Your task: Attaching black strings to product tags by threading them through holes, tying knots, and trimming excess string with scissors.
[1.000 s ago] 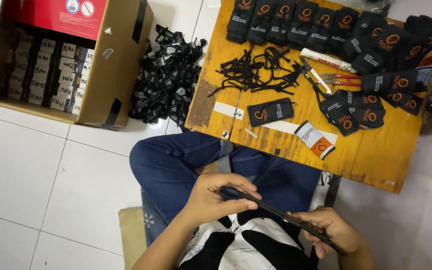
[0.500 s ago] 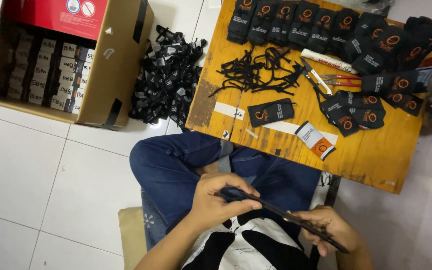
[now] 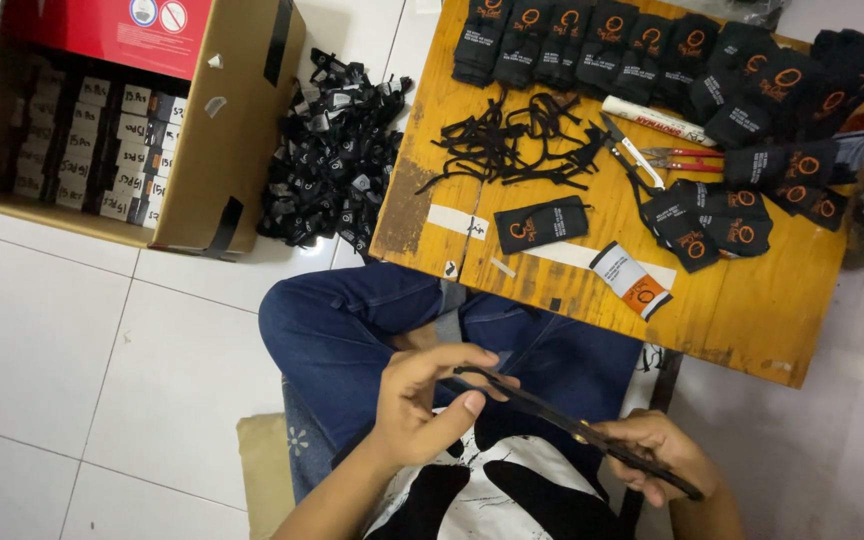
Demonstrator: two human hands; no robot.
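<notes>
I sit on the floor with my blue-jeaned legs under a low wooden table (image 3: 752, 320). A long thin black strip (image 3: 542, 410) is stretched slantwise over my lap between both hands. My left hand (image 3: 420, 408) pinches its upper left end between thumb and fingers. My right hand (image 3: 657, 455) is closed around its lower right part, and the tip sticks out past the fist. On the table lie a tangle of black cords (image 3: 517, 145), a single black pouch with an orange mark (image 3: 542, 223) and a small white and orange packet (image 3: 630, 280).
Rows and heaps of black pouches (image 3: 652, 50) fill the table's far and right side, next to red-handled scissors (image 3: 642, 160) and a white tube (image 3: 652, 120). On the tiled floor, a cardboard box (image 3: 222, 150) holds small cartons, beside a pile of black pieces (image 3: 332, 150).
My left hand's fingers have shifted slightly on the strip's end, with the thumb now under it. The strip stays stretched and my right hand has hardly moved.
</notes>
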